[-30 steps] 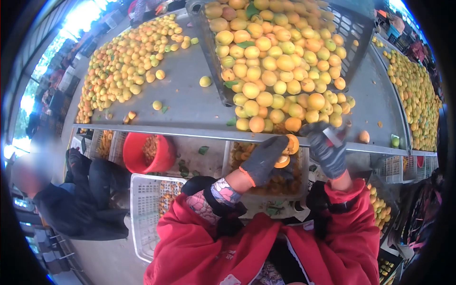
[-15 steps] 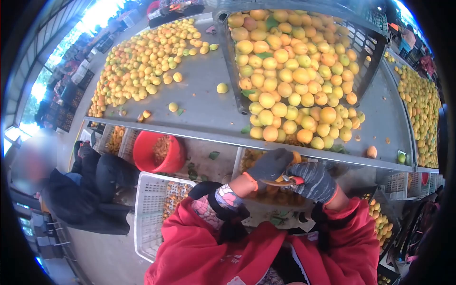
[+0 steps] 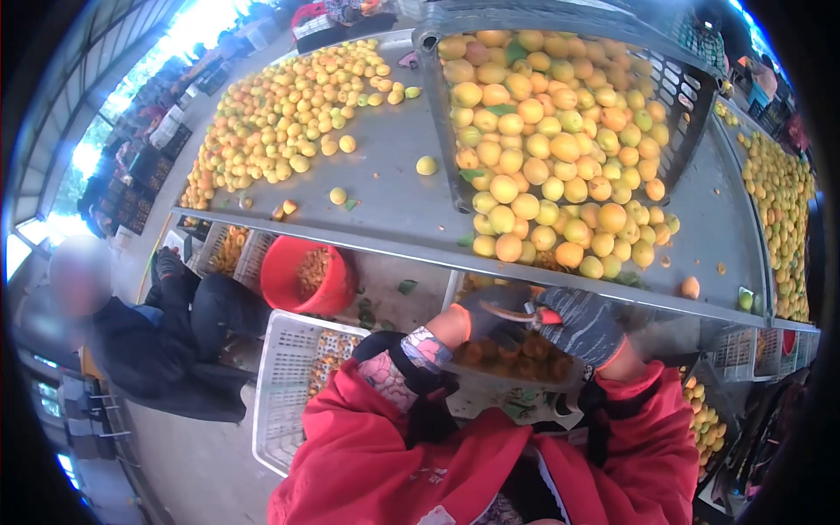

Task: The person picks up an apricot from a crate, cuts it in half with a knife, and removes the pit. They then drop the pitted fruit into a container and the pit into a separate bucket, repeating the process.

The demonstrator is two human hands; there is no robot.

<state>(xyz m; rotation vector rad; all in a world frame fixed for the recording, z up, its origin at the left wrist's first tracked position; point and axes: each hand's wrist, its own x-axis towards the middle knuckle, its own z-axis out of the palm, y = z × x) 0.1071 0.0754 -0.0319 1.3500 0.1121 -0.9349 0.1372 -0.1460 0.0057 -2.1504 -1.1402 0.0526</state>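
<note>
My right hand (image 3: 579,325), in a grey knitted glove, is closed round a small red-handled tool (image 3: 549,316) with a curved metal part pointing left. Beside it, my left hand (image 3: 492,313) in a dark glove is lowered below the table edge, close to the tool. Its fingers are dark and partly hidden, so what they hold does not show. Under both hands stands a crate of cut apricots (image 3: 525,360). Just beyond them, whole apricots (image 3: 560,166) spill from a tipped dark crate (image 3: 691,131) onto the metal table (image 3: 394,206).
More apricots (image 3: 280,122) are heaped at the table's far left. Below its edge stand a red bucket (image 3: 293,280) and a white basket (image 3: 278,385) with small pieces inside. At left sits another person (image 3: 157,350). Another apricot heap (image 3: 774,210) lies at right.
The apricot at my left fingers has gone from sight, and that hand has dropped lower over the crate. The tool in my right hand has tilted upward. The view has shifted slightly.
</note>
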